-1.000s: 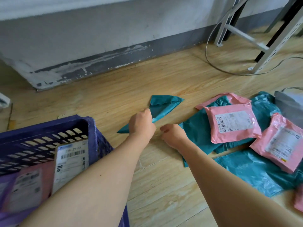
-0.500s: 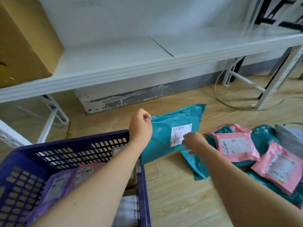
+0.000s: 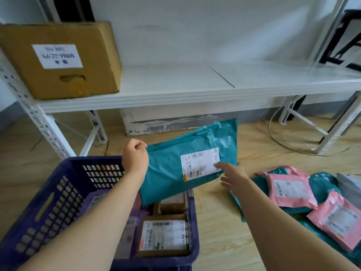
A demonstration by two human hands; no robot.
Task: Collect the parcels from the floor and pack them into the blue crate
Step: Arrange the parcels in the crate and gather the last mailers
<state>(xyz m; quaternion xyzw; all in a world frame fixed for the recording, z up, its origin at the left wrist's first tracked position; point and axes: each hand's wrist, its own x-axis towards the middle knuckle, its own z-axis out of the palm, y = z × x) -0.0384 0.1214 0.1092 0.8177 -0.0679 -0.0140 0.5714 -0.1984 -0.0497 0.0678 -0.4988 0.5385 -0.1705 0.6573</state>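
Wooden floor [image 3: 220,227], white shelf [image 3: 175,81]. Your left hand [image 3: 134,159] grips a teal parcel [image 3: 168,173] over the blue crate [image 3: 93,160]; right hand [image 3: 234,178] open-fingered.

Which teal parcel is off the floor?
The teal parcel with the white label, which the left hand grips at a corner over the blue crate. The other teal parcels lie on the floor beneath pink parcels.

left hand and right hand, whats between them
In the head view, the teal mailer spans that gap: the left hand grips its upper corner, and the right hand touches its white label with straight fingers.
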